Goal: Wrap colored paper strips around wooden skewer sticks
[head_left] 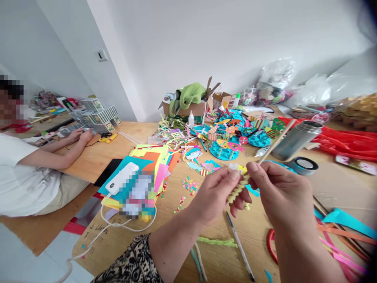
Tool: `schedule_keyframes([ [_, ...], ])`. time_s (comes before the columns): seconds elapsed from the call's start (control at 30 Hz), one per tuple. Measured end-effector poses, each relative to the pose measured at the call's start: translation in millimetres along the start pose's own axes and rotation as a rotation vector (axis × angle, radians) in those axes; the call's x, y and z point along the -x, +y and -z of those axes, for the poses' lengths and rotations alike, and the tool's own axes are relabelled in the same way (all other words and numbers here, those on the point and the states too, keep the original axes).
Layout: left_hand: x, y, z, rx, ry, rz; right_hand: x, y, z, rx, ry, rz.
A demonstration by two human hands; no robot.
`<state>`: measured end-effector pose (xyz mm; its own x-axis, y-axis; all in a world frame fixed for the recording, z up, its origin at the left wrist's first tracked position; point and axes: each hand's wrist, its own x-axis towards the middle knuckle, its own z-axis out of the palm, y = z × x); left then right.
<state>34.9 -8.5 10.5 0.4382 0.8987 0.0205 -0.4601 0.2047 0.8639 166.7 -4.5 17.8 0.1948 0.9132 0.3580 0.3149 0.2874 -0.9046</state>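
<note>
My left hand (220, 192) pinches a yellow twisted paper strip (235, 191) that lies in a row of small coils. Close beside it, my right hand (279, 192) has its fingers closed round a thin wooden stick (277, 142), which slants up toward the metal flask. The stick's lower end meets the yellow coils between the two hands. Below the hands, a pen (240, 245) lies on the wooden table (171, 243) near a green twisted strip (218, 241).
Coloured paper (147, 157) with a white power bank (125, 179) lies left. Paper fish and blue discs (224, 149), a flask (297, 139), its lid (303, 165) and red scissor handles (271, 245) surround the hands. A person (35, 169) works at far left.
</note>
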Motion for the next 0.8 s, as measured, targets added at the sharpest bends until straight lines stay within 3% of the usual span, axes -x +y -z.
schedule_keyframes([
  [0.2, -3.5, 4.4, 11.1, -0.109, 0.000, 0.057, -9.0, 6.2, -2.6, -0.168, -0.056, -0.051],
  [0.43, -3.4, 5.6, 8.5, -0.179, 0.045, 0.111, -13.9, 8.4, -5.1, -0.244, -0.184, -0.123],
  [0.67, -6.8, 0.3, 12.8, -0.211, 0.117, 0.069, -16.6, 12.7, -6.7, -0.241, -0.217, -0.115],
  [0.8, -7.6, 0.1, 13.3, -0.261, 0.192, 0.021, -17.2, 17.0, -7.5, -0.353, -0.227, -0.165],
])
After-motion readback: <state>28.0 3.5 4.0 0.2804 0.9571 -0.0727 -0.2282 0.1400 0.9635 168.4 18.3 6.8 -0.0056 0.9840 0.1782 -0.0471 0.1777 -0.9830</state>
